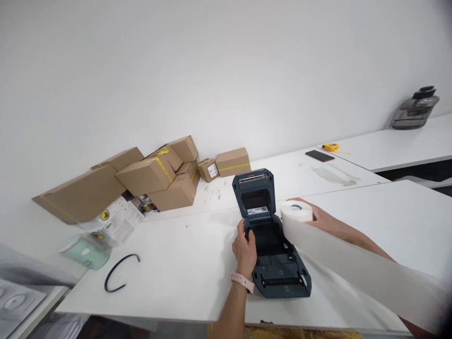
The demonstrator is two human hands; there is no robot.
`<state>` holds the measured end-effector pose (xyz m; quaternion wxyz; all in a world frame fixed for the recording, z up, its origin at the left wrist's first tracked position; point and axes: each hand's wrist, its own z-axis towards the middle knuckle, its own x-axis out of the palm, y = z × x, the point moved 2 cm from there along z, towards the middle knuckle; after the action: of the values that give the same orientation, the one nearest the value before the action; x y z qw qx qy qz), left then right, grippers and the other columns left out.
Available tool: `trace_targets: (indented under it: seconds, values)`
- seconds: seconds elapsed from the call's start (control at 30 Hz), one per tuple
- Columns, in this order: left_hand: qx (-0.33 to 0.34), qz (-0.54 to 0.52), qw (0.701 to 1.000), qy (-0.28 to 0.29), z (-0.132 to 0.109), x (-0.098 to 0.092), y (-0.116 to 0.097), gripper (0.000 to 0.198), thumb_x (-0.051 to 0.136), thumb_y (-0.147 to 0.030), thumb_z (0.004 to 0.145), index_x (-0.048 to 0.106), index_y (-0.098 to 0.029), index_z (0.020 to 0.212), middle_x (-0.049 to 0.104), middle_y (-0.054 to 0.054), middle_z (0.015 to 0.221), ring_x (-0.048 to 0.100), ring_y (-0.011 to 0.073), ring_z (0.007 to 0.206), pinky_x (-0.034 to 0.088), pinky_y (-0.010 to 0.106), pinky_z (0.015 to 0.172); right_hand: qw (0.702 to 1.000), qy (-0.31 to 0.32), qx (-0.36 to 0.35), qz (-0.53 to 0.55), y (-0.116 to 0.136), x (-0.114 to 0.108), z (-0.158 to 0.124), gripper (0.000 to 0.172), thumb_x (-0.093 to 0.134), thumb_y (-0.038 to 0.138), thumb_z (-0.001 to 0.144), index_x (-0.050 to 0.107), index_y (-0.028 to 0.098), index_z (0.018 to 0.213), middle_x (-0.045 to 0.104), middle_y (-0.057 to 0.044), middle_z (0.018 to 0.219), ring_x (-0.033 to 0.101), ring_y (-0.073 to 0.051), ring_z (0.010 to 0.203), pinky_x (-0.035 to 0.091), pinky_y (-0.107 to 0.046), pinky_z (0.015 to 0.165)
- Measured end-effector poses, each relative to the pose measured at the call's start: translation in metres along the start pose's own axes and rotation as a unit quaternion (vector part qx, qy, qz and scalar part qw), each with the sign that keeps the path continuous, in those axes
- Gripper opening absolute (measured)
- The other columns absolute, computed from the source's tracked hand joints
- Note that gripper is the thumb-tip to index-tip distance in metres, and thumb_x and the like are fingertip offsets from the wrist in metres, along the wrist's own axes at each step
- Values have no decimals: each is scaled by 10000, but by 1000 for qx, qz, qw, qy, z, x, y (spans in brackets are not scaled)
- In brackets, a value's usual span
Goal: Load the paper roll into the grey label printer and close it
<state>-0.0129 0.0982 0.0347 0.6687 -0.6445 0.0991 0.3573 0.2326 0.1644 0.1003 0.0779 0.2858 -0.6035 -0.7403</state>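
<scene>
A dark blue label printer (273, 254) lies on the white table (183, 263) with its lid swung up and open. My left hand (244, 249) grips the printer's left edge beside the empty roll bay; a pink watch strap is on that wrist. My right hand (318, 217) holds a white roll of label paper (296, 212) just right of the open lid. A long strip of paper (370, 273) trails from the roll toward the lower right, covering most of my right forearm.
Several cardboard boxes (155, 176) are piled against the wall at the back left, with papers and a pale green roll (88, 252) in front. A black cable loop (120, 272) lies on the table. A phone (319, 155) and yellow tape measure (330, 147) rest farther back right.
</scene>
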Motion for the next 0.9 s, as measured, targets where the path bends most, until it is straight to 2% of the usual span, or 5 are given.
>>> trace_targets:
  seconds: [0.1,0.23,0.5,0.7,0.9]
  values:
    - [25,8,1000,1,1,0,1,385,406,-280,963,612,-287,1288,686,33,1325,629,247,1221,454,387,1033,992,84,-56,-74,19,31,18,598,754,370,668,572,227,1219,685,-64,1156,648,-289,1050,529,-351,871]
    - [29,8,1000,-1,3,0,4,351,410,-257,950,692,-293,1154,745,22,1204,681,251,1098,499,365,930,964,164,-96,-188,19,62,41,609,816,344,589,623,222,1154,672,-59,1144,638,-277,1030,516,-356,884]
    - [24,-2,1000,-6,2,-2,4,313,416,-289,953,697,-312,1090,763,3,1115,687,236,1025,486,343,889,931,238,-54,-272,17,70,54,740,816,420,613,592,231,1292,685,-79,1222,655,-311,1069,518,-357,861]
    - [23,-3,1000,-6,4,-1,5,318,410,-285,956,688,-304,1109,747,5,1159,675,225,1070,479,344,928,887,277,-35,-367,-3,88,68,870,808,513,611,561,194,1382,652,-140,1332,604,-391,1193,475,-462,970]
    - [26,-6,1000,-3,4,0,6,319,423,-284,953,690,-274,1127,736,25,1195,671,234,1091,482,357,942,875,292,-20,-385,-16,92,77,874,774,528,654,542,195,1428,623,-161,1389,567,-432,1256,425,-523,1031]
